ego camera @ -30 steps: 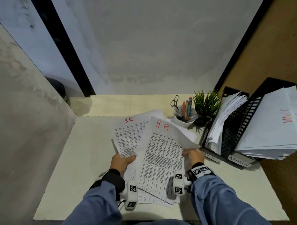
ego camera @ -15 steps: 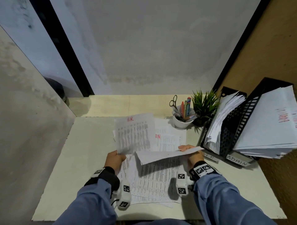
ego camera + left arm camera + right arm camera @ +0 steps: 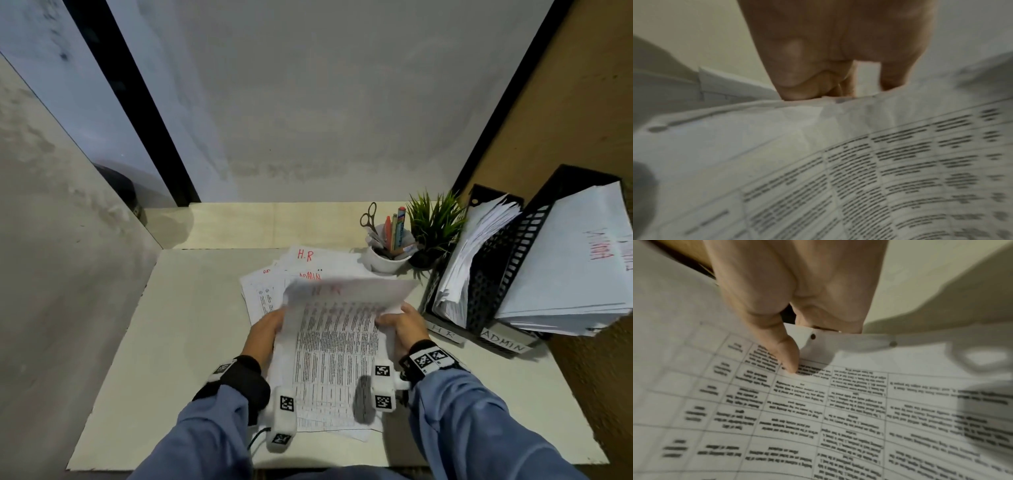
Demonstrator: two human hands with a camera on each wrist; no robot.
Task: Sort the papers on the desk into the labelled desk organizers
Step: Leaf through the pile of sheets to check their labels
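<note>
Both hands hold a printed sheet (image 3: pixel 337 329) with a red "H.R" heading, lifted above the loose papers near the desk's front. My left hand (image 3: pixel 270 325) grips its left edge, and my right hand (image 3: pixel 394 318) pinches the right edge. In the right wrist view the thumb (image 3: pixel 789 356) presses on the printed table of the sheet (image 3: pixel 838 410). In the left wrist view my left hand (image 3: pixel 818 73) has its fingers curled behind the sheet (image 3: pixel 838 162). More papers marked "H.R" (image 3: pixel 305 255) and "ADMIN" (image 3: pixel 310 275) lie behind. The black H.R organizer (image 3: pixel 479 274) and ADMIN organizer (image 3: pixel 527 240) stand at the right, both holding papers.
A white cup (image 3: pixel 385 260) with scissors and pens and a small green plant (image 3: pixel 435 226) stand at the back right, beside the organizers. The pale desk (image 3: pixel 171 342) is bounded by a wall panel on the left and a wooden panel on the right.
A second ago each hand held a separate H.R sheet, fanned apart. The sheets swung together, and now both hands hold paper in front of me over the stack.
</note>
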